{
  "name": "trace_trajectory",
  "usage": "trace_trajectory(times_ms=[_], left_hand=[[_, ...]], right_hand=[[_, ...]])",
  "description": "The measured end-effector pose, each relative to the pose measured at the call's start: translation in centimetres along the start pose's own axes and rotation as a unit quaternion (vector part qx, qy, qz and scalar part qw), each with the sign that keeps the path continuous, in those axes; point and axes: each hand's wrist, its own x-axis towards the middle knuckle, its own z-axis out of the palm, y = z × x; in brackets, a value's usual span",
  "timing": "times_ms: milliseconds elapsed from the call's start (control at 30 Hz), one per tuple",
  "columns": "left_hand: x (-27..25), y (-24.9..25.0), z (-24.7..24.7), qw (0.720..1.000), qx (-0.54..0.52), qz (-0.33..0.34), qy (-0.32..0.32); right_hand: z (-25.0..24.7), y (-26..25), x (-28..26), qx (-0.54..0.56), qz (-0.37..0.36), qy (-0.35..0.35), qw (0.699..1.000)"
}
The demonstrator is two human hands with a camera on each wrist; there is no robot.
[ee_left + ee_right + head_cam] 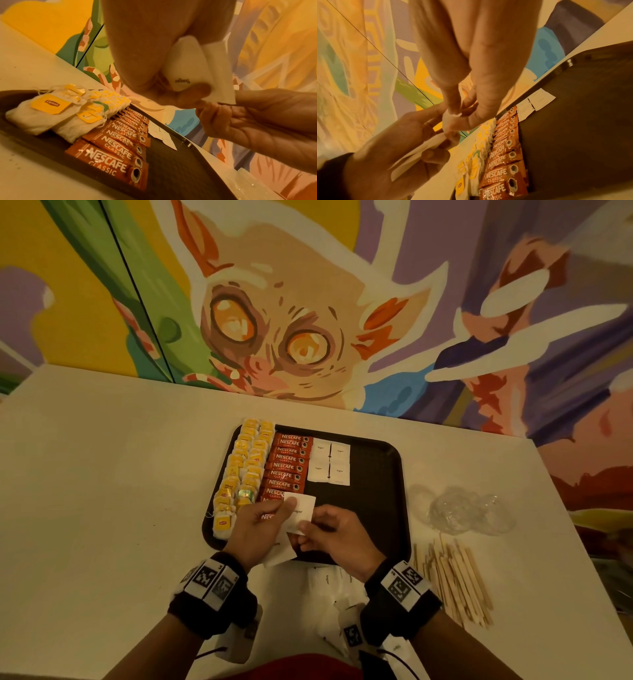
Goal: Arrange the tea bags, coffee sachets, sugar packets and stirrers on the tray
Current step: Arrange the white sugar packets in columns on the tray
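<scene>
A dark tray holds two rows of yellow-tagged tea bags at its left, a column of red coffee sachets beside them, and a block of white sugar packets near the back. Over the tray's near edge my left hand holds a small stack of white sugar packets, thumb on top. My right hand pinches the right edge of those packets. In the right wrist view the packets lie between my left fingers.
Wooden stirrers lie in a loose pile on the white table right of the tray. More sugar packets lie at the table's near edge under my wrists. Crumpled clear plastic sits right of the tray. A painted wall stands behind.
</scene>
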Motion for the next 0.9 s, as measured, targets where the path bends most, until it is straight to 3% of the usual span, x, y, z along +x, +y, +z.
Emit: trace_trajectory(times_ms=[233,400,633,900], left_hand=[[0.0,0.0,0.0,0.994,-0.069,-0.087,0.015],[-0.3,-0.3,-1.1,0.988,-0.08,-0.122,0.039],[-0.4,-0.4,-1.8,0.986,-0.073,-0.145,0.043],[-0.2,-0.2,-1.8,0.987,-0.049,-0.146,0.045]], right_hand=[[-1.1,0.6,1.7,-0.024,0.008,0.023,0.999],[-2.6,1.4,4.3,-0.027,0.034,0.093,0.995],[-4.1,2.7,8.2,-0.088,0.102,0.187,0.973],[-4.6,2.4,10.5,-0.186,0.149,0.201,0.95]])
